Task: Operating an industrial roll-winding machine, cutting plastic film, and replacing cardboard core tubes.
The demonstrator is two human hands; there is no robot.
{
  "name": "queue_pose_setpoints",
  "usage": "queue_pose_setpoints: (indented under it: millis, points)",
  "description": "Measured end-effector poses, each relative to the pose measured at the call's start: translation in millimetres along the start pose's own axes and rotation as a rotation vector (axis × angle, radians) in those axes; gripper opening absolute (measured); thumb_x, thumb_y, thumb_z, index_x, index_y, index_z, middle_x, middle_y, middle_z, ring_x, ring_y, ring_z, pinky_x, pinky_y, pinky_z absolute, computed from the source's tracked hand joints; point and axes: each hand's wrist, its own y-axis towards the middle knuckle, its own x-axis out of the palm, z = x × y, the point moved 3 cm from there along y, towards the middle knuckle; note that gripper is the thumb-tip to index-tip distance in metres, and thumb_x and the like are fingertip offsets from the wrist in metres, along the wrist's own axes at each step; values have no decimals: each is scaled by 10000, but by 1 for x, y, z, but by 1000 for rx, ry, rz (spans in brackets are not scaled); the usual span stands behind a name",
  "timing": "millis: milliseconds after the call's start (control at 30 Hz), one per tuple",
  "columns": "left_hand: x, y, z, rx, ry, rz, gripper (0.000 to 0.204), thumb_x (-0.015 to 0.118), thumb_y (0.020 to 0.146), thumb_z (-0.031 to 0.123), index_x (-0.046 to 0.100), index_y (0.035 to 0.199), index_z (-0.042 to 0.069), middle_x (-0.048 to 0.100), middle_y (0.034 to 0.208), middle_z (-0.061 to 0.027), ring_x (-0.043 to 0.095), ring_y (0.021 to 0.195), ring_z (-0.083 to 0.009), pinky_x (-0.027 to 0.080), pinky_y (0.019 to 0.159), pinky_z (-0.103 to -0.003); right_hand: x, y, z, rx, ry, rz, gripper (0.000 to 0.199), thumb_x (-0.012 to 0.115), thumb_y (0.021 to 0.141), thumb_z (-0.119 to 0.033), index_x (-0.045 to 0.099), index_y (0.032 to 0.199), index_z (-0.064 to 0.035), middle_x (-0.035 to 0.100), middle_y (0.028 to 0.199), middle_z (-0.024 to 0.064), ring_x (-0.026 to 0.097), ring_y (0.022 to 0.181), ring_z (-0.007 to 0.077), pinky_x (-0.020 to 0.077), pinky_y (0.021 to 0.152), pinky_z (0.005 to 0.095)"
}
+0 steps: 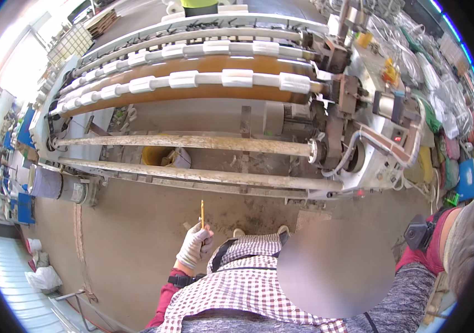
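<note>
My left hand (195, 244), in a pale knitted glove, is closed in front of my checked apron (248, 277). Upright from its fist stands a thin yellow stick-like tool (202, 213); its exact kind is too small to make out. At the far right my right arm is raised close to the camera, a small black camera strapped at its wrist. My right hand (465, 250), gloved in pale fabric, is partly cut off, and its fingers cannot be made out. Beyond my left hand lies a long roller machine (192, 144), whose shafts carry several white rolls (184, 79) above a brown roller.
A yellow bucket (156, 155) sits under the machine's bare front bars (192, 142). Heaped bundles and sacks (442, 105) line the right side, near a blue container (466, 180). White bags (44, 277) and a metal rail (76, 299) are at the lower left.
</note>
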Motion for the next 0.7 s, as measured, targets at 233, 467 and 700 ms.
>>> queue_pose_setpoints:
  millis: [233,467,700]
  points:
    - [-13,-45,17,133,77,150,148,613,804,137,473,837,108,416,615,19,339,426,-61,230,368,-210,338,-107,-178,40,282,110,398,555,905,-288,478,1202,-35,555,1112,166,561,970,263,454,888,379]
    - [-73,-66,7,146,-65,165,131,619,792,123,499,847,123,416,598,8,346,408,-72,236,344,-215,518,-96,-343,-138,550,131,418,545,907,-310,461,1224,-49,548,1130,179,555,995,286,437,918,395]
    - [-78,-84,10,151,-99,317,153,622,767,106,485,828,135,402,583,7,338,379,-70,222,327,-211,618,-94,-396,-135,795,108,439,535,909,-332,445,1245,-63,541,1148,193,549,1021,309,419,948,411]
